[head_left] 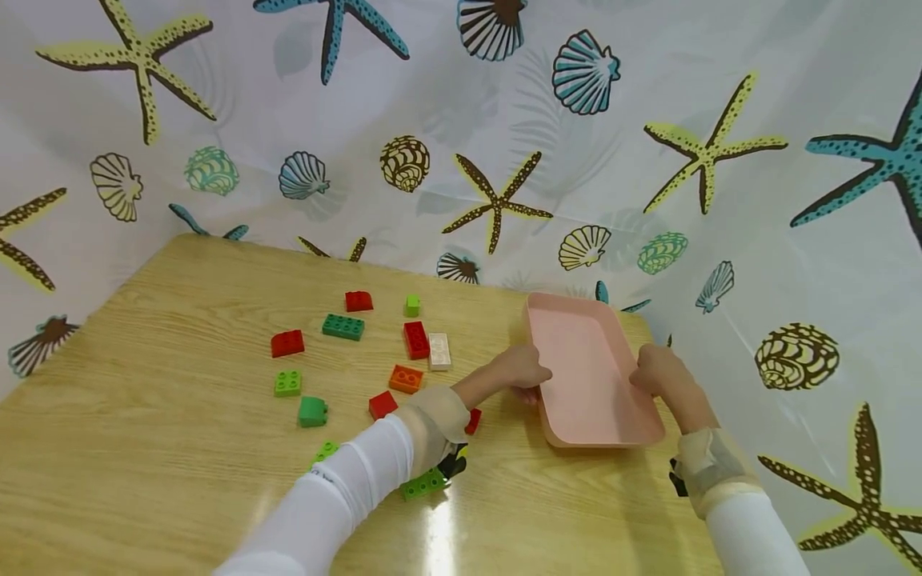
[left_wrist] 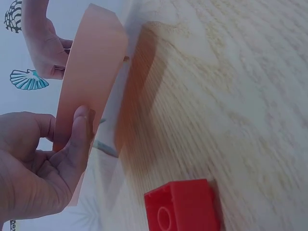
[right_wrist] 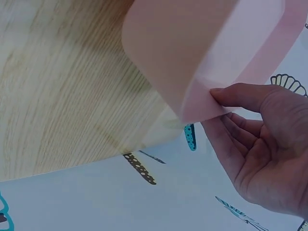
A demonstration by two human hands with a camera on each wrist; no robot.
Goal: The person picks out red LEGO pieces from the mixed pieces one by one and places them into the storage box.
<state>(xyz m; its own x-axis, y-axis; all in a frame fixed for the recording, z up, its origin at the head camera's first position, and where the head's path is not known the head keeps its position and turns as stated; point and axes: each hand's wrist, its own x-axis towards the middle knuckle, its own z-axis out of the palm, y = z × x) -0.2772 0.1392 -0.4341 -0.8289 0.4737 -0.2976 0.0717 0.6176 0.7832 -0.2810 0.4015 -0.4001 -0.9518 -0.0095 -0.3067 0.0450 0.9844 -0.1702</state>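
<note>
A shallow pink tray (head_left: 582, 368) with rounded corners is at the right side of the table, nothing inside it. My left hand (head_left: 520, 370) grips its left long wall, thumb and fingers pinching the side in the left wrist view. On the opposite wall, my right hand (head_left: 654, 371) pinches the rim between thumb and fingers, seen closely in the right wrist view. A shadow beneath the tray (left_wrist: 91, 62) shows a gap over the wood in the left wrist view. Just below my left hand lies a red block (left_wrist: 185, 207).
Several toy building blocks lie left of the tray, among them a dark green one (head_left: 342, 326), a white one (head_left: 439, 352), an orange one (head_left: 406, 379) and a light green one (head_left: 425, 485). A curtain (head_left: 403, 96) printed with shells and starfish borders the wooden table (head_left: 166, 448).
</note>
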